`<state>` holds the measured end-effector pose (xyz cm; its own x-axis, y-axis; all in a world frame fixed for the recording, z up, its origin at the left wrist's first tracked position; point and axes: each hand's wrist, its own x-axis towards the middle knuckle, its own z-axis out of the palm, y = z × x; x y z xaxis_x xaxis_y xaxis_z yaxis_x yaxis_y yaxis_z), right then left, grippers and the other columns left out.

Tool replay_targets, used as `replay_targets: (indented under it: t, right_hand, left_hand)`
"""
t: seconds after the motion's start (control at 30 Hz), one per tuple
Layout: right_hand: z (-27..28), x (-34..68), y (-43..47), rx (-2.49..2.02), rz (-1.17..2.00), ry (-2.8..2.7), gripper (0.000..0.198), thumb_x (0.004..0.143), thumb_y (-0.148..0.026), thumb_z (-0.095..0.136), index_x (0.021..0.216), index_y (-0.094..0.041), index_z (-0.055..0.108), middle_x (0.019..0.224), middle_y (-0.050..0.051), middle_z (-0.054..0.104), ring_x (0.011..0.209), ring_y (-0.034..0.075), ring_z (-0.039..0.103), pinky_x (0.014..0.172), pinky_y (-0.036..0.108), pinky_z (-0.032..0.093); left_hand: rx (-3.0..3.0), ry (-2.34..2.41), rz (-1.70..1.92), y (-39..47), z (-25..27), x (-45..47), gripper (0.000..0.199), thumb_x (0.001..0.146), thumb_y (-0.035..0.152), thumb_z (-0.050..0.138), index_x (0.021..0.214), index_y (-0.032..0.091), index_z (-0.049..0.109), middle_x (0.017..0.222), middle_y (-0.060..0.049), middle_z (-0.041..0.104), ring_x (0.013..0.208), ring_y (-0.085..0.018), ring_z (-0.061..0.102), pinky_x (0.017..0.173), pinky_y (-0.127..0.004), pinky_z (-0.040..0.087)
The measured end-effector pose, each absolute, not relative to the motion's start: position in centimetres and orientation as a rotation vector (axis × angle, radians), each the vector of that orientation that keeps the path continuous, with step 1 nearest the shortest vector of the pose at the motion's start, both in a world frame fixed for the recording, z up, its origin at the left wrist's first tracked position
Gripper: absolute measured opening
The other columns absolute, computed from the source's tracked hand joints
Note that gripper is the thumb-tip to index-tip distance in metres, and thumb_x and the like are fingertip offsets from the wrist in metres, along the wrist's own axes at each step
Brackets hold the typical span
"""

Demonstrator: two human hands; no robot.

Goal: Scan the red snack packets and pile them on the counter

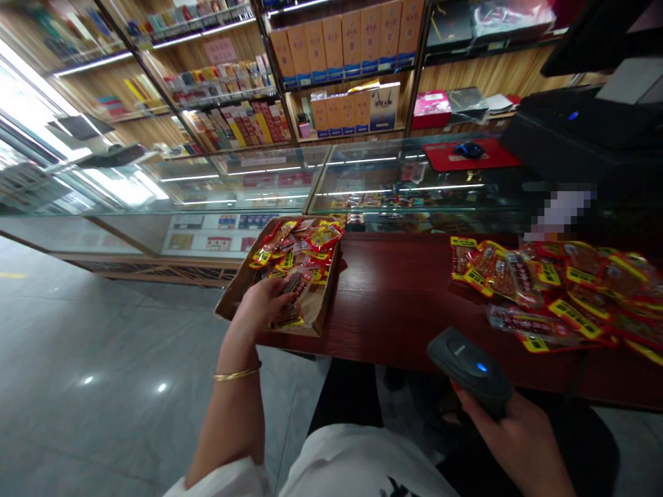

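My left hand (265, 298) reaches forward into the box (232, 295) at the table's (394, 310) left edge, fingers curled over a snack packet (294, 286) among the others there; whether I've gripped it, I can't tell. The arm is stretched out, a bangle (237, 374) on the wrist. My right hand (512, 431) sits low and close to me, clasped round a scanner (469, 369) tilted toward the table. A pile of packets (559, 290) lies to the right, well apart from the box.

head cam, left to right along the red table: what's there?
Cardboard box of snack packets with the left hand in it → bare table → barcode scanner in the right hand → loose pile of snack packets.
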<state>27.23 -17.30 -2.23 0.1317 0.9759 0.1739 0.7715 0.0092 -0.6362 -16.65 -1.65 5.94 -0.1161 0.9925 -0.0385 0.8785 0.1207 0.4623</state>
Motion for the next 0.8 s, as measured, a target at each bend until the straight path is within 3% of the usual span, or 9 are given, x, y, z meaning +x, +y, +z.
replay_targets:
  t: [0.13,0.27,0.33,0.43,0.53,0.67,0.8]
  right_hand:
    - [-2.0,27.6,-17.1,-1.79,0.48,-1.682,0.032,0.082,-0.053,0.063,0.085,-0.025,0.078,0.082,0.005,0.083,0.075,0.027,0.08,0.067,0.029,0.063]
    - [-2.0,27.6,-17.0,-1.804,0.497,-1.648,0.031,0.081,-0.053,0.064,0.083,-0.025,0.078,0.079,0.004,0.082,0.073,0.027,0.08,0.065,0.028,0.063]
    - [-1.9,27.6,-17.1,-1.811,0.482,-1.625,0.032,0.081,-0.053,0.064,0.081,-0.025,0.077,0.078,0.004,0.082,0.073,0.027,0.08,0.065,0.029,0.063]
    - [-1.7,27.7,-17.3,-1.833,0.474,-1.59,0.033,0.081,-0.054,0.064,0.08,-0.024,0.077,0.078,0.005,0.082,0.074,0.028,0.08,0.062,0.028,0.062]
    - [-1.8,28.1,-17.4,-1.839,0.527,-1.603,0.033,0.081,-0.055,0.065,0.081,-0.025,0.079,0.077,0.004,0.082,0.074,0.028,0.08,0.062,0.028,0.062]
    - [-1.9,28.2,-17.2,-1.85,0.554,-1.592,0.032,0.079,-0.055,0.068,0.079,-0.025,0.079,0.075,0.004,0.082,0.073,0.029,0.08,0.06,0.028,0.063]
    - [-1.1,27.6,-17.1,-1.834,0.529,-1.56,0.032,0.079,-0.055,0.066,0.076,-0.025,0.077,0.073,0.005,0.081,0.067,0.029,0.079,0.065,0.031,0.064]
  left_hand:
    - [1.519,1.899,0.913,-1.4,6.2,-15.9,0.041,0.072,0.046,0.071,0.1,0.017,0.066,0.078,-0.002,0.069,0.072,-0.02,0.062,0.066,-0.03,0.048]
    - [1.428,1.862,1.07,-0.7,5.7,-14.2,0.053,0.065,0.042,0.077,0.109,0.015,0.065,0.094,-0.006,0.073,0.083,-0.021,0.065,0.073,-0.03,0.051]
    - [1.429,1.951,1.0,-0.5,5.5,-13.7,0.048,0.066,0.043,0.076,0.104,0.015,0.068,0.091,-0.005,0.073,0.082,-0.022,0.065,0.072,-0.029,0.049]
    - [1.463,2.101,0.893,-0.4,5.5,-13.4,0.038,0.073,0.05,0.071,0.088,0.015,0.071,0.071,-0.001,0.067,0.072,-0.019,0.062,0.065,-0.026,0.044]
    - [1.445,2.125,1.024,-0.9,6.3,-12.6,0.036,0.083,0.051,0.062,0.077,0.015,0.067,0.06,0.002,0.057,0.064,-0.014,0.054,0.06,-0.023,0.039]
    - [1.191,1.671,1.321,-2.1,7.5,-8.7,0.031,0.086,0.046,0.06,0.091,0.017,0.066,0.081,0.0,0.066,0.074,-0.013,0.058,0.068,-0.022,0.046]
    - [0.867,1.109,1.177,-3.0,6.1,-2.4,0.031,0.077,0.03,0.071,0.105,0.017,0.065,0.098,-0.004,0.07,0.084,-0.015,0.065,0.077,-0.026,0.054]
